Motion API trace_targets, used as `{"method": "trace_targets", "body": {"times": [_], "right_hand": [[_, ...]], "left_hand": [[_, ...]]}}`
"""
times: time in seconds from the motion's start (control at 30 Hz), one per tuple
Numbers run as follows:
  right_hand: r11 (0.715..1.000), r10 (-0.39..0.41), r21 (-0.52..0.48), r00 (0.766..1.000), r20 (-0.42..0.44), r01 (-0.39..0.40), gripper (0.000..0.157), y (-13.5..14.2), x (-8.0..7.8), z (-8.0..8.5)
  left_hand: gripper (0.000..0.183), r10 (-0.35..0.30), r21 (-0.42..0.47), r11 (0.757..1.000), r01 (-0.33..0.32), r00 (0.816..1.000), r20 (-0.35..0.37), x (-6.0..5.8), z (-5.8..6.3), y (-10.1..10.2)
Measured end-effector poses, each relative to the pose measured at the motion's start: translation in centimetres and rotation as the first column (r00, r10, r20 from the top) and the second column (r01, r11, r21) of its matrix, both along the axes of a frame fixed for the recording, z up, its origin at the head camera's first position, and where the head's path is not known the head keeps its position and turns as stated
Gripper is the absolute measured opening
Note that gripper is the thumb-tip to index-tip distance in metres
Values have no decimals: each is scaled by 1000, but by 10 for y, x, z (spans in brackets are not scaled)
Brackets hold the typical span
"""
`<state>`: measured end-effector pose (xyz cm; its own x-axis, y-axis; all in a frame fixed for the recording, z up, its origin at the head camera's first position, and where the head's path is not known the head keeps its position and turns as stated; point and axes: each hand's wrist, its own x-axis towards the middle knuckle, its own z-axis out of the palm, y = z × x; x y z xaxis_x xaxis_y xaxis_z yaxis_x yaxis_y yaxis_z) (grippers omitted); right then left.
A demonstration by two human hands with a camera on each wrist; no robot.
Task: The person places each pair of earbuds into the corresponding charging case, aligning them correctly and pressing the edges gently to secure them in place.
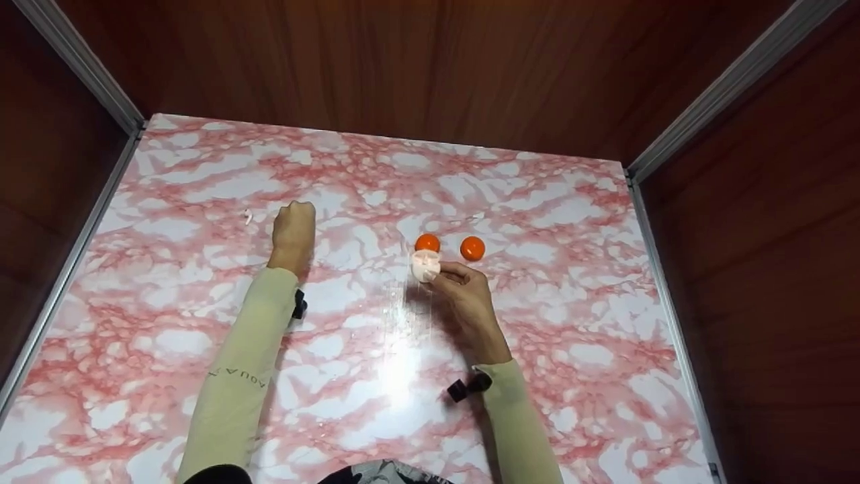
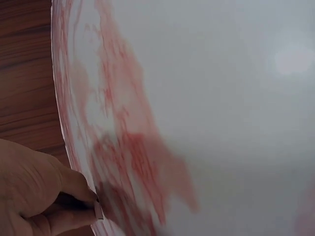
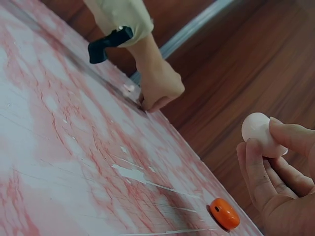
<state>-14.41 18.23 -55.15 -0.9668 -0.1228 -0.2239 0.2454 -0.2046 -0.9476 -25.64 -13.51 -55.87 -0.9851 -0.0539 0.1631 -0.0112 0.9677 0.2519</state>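
Note:
My right hand (image 1: pixel 463 292) pinches a white, rounded shell (image 1: pixel 425 266) between thumb and fingers. In the right wrist view the shell (image 3: pixel 263 135) shows a smooth domed outside; ribs show inside it in the head view. Just beyond it lies an orange rounded piece (image 1: pixel 428 243), partly covered by the shell. A second orange piece (image 1: pixel 472 249) sits to its right. My left hand (image 1: pixel 294 225), curled low at the table, pinches a small pale piece (image 2: pixel 99 211) at its fingertips, mostly hidden. A tiny white curved bit (image 1: pixel 248 216) lies left of that hand.
The table (image 1: pixel 349 417) has a red-and-white marbled, glossy top. Dark wood panels (image 1: pixel 403 74) stand behind it and on both sides, with metal rails (image 1: pixel 672 323) along the side edges. Black wrist mounts (image 1: pixel 469 386) sit on the sleeves.

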Motion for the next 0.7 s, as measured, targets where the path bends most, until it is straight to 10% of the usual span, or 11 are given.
{"method": "trace_targets", "body": {"times": [0.27, 0.47, 0.7], "right_hand": [[1000, 5, 2, 1000, -9, -5, 48, -1, 2, 0], [1000, -9, -23, 1000, 0, 9, 48, -2, 2, 0], [999, -33, -30, 999, -3, 33, 44, -1, 2, 1]], "left_hand": [[24, -19, 160, 987, 21, 1000, -13, 5, 12, 1], [26, -5, 545, 838, 20, 1000, -29, 10, 20, 6], [17, -23, 696, 718, 9, 1000, 11, 16, 35, 21]]}}
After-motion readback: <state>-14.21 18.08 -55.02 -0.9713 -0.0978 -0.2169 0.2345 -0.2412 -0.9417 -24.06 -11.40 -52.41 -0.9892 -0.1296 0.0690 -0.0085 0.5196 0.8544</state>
